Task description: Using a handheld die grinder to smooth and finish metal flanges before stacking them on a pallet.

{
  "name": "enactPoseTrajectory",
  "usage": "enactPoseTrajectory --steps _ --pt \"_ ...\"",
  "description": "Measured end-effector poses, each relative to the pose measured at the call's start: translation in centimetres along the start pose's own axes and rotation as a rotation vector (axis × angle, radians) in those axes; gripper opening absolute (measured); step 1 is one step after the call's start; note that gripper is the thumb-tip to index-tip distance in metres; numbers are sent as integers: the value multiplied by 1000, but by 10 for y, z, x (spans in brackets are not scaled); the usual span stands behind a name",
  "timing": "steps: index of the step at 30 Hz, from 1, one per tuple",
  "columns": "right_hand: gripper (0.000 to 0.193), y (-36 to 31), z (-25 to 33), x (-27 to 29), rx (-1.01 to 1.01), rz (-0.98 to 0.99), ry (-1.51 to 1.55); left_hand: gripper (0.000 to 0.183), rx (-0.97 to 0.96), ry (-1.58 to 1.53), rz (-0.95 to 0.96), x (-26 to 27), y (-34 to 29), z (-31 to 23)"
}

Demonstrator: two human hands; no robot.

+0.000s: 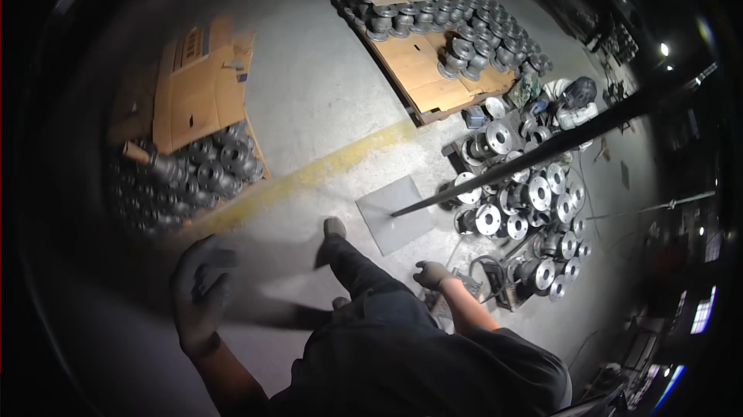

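Observation:
My left hand (203, 293), in a dark glove, is raised at the lower left. Its fingers curve loosely with the thumb apart, and nothing shows between them. My right hand (433, 275), also gloved, hangs by my side with fingers slightly bent and apart, holding nothing I can see. Nearest to it are a dark hose or cable (481, 262) and a group of flanged metal valve bodies (539, 194) with bright machined faces. Neither hand touches a thing.
A dark pole (495, 175) rises from a square floor plate (396, 214) ahead. Grey castings (418, 18) stand in rows on a cardboard-covered pallet (414, 76). More castings (205, 169) lie at left under a cardboard sheet (197, 92). Another person (576, 104) crouches at the right.

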State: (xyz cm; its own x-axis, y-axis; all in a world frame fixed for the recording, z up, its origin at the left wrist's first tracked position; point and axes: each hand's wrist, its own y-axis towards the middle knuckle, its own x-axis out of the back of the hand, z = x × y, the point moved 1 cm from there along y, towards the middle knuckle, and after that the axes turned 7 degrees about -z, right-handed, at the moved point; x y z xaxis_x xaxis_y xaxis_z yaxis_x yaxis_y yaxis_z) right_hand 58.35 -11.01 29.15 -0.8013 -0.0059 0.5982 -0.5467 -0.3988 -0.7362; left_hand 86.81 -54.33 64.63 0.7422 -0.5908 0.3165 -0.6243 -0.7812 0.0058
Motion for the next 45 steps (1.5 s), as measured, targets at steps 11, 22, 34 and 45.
enactPoseTrajectory --steps 11,22,34,45 --pt "63 190 187 152 197 -97 188 31 159 99 38 -49 242 83" --pt "56 259 197 259 -241 -244 367 48 264 69 394 -196 590 85" --pt "69 373 207 345 -533 -157 463 49 -64 243 743 -475 877 20" --pt "60 559 192 644 -376 -619 712 49 -10 133 850 -698 1107 -33"
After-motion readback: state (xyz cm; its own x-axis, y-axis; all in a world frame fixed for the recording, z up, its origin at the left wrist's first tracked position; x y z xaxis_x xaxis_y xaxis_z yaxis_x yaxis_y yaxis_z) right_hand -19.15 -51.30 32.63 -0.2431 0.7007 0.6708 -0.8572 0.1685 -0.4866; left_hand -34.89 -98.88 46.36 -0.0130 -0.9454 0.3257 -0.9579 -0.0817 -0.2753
